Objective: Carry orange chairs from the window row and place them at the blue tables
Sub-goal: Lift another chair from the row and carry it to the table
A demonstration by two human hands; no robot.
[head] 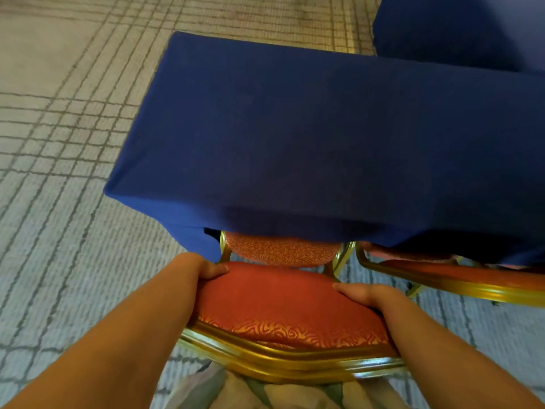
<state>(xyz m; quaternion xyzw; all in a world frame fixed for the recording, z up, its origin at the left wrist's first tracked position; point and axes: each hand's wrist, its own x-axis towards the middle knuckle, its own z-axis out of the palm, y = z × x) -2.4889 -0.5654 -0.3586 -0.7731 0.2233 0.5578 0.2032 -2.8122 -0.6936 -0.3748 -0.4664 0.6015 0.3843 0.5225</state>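
An orange chair [283, 305] with a gold metal frame stands right in front of me, its seat tucked under the near edge of a blue-clothed table [309, 137]. My left hand [206, 268] grips the left side of the chair's backrest, thumb on the front padding. My right hand [361, 293] grips the right side of the same backrest. Part of the seat [280, 250] shows beyond the backrest, below the tablecloth.
A second orange chair [460, 278] stands to the right at the same table. Another blue-covered table [460, 28] sits at the top right. Patterned grey carpet [59, 143] spreads to the left and beyond. My patterned clothing shows at the bottom.
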